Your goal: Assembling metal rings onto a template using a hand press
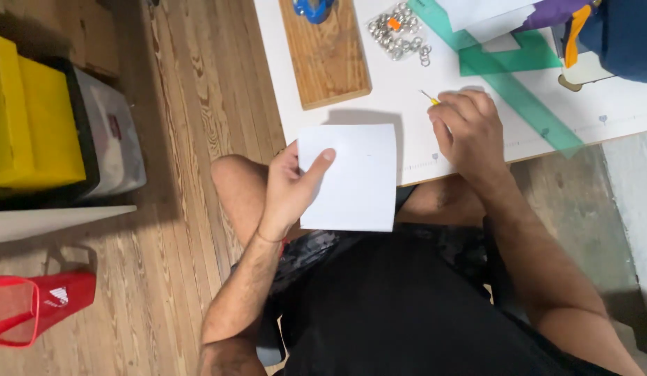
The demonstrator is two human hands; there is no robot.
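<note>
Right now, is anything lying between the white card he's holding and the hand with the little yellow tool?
Nothing visible. The card in the left hand and the right hand with its tool are separated only by bare white table.

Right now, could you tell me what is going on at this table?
A seated person holds a white sheet of paper in the left hand, thumb on its face, at the edge of the white table. The right hand rests on the table, gripping a thin yellow-handled tool. Farther back lie a wooden board, a small bag of metal rings and a green transparent ruler.
</note>
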